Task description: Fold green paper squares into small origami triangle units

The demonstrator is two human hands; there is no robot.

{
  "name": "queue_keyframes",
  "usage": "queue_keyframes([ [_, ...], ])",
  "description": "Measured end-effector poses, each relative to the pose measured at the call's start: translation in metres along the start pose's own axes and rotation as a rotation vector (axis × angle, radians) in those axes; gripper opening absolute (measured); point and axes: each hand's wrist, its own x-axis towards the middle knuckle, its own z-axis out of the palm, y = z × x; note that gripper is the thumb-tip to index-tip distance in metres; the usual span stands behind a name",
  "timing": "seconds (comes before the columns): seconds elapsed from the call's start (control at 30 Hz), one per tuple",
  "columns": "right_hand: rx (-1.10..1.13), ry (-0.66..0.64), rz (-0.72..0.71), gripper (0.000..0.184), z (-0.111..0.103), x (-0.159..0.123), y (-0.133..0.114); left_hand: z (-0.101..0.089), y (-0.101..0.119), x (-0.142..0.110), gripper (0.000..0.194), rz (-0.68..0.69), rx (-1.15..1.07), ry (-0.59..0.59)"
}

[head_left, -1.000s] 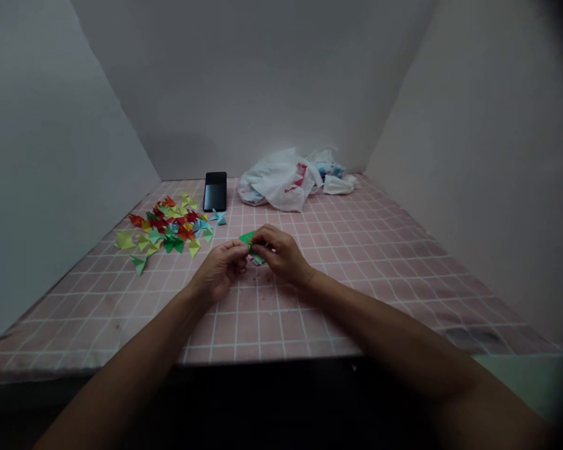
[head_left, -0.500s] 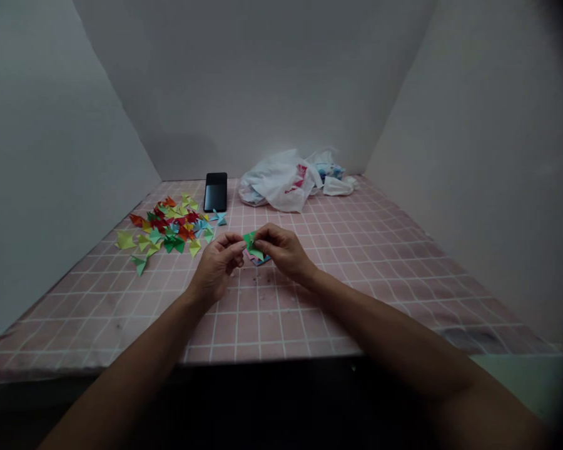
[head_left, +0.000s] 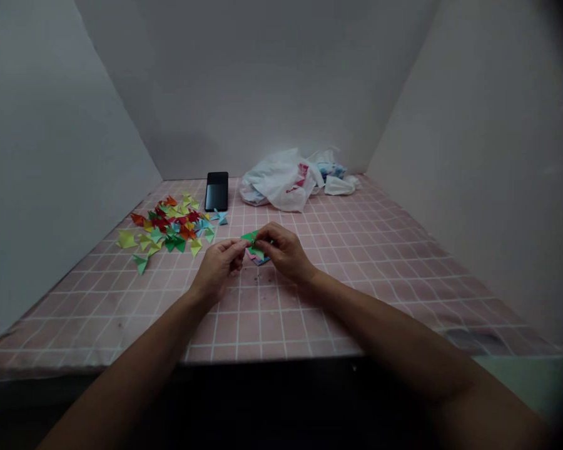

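**Pinching green paper (head_left: 249, 237) with both hands over a pink grid tablecloth (head_left: 272, 325)**

Got it up front, near mid-table, with pink and bluish paper (head_left: 261, 261) peeking out just below. Clamped on its right part with thumb and fingers of the right hand (head_left: 285, 252). Pinched at its left edge with the left hand (head_left: 217, 267), fingertips together. Can't make out the exact folds, too small and half covered. Off to the left, seeing a scattered pile of folded paper pieces (head_left: 174, 243), red, orange, yellow, green, light blue. Also spotting a black phone (head_left: 216, 191) just behind, plus a crumpled white plastic bag (head_left: 276, 181) with red print.
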Motion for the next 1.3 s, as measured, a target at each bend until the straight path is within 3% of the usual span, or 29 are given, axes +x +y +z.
queue_keyframes([
  [0.53, -0.093, -0.027, -0.063, 0.011, -0.0017, 0.0003, -0.0004, 0.0005, 0.0037, -0.0016, 0.026, -0.178, -0.223, -0.015],
  [0.8, -0.108, -0.017, -0.063, 0.012, -0.0008, 0.0003, 0.001, -0.0024, -0.0005, 0.0002, 0.028, -0.123, -0.164, -0.023],
  [1.3, -0.105, -0.028, -0.068, 0.012, 0.0004, -0.0014, 0.0014, -0.0001, 0.0007, -0.0005, 0.027, -0.207, -0.217, -0.02],
])
